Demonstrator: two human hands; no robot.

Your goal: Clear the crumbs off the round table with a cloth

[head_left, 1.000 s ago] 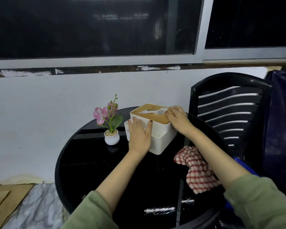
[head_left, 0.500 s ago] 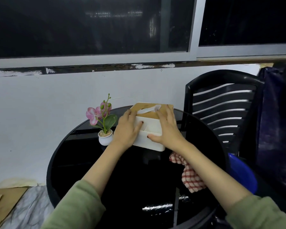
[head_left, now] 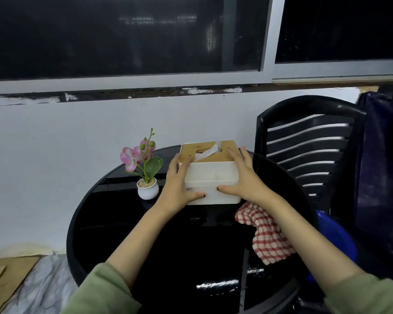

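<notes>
A round black glossy table stands against a white wall. At its far side sits a white tissue box with a wooden lid. My left hand grips the box's left side, and my right hand grips its right side, thumbs on the near face. A red-and-white checked cloth lies crumpled on the right part of the table, partly under my right forearm. No crumbs can be made out on the dark surface.
A small white pot with a pink orchid stands just left of the box. A black plastic chair is behind the table at the right, with a blue object below it. Cardboard lies on the floor at left.
Both hands have turned the tissue box so that it sits square to me, and moved it slightly. My hands now hold its two sides. The cloth has stayed in place.
</notes>
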